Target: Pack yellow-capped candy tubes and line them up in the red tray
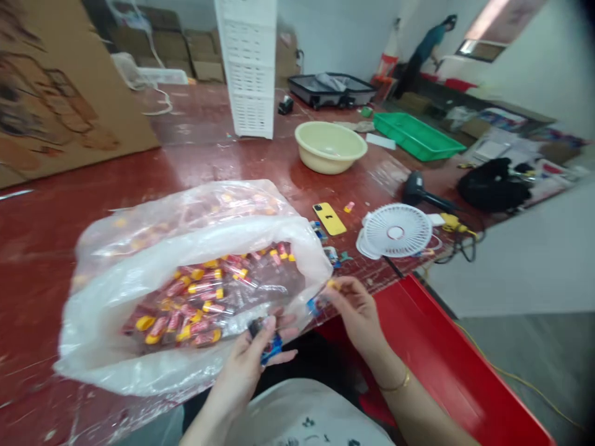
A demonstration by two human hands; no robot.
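A red tabletop (195,155) (scuffed) fronts a pale wall (320,37).

On the red worktop (195,155), the left hand (255,350) grips small blue-and-black pieces (268,344) beside the open plastic bag (186,235) at the near edge.

Open tabletop (37,248) runs along the left of the frame; the tall white rack (251,68) at upper centre, cream bowl (331,147) and white fan (397,230), perhaps with a cord (465,244) beside it, block the right
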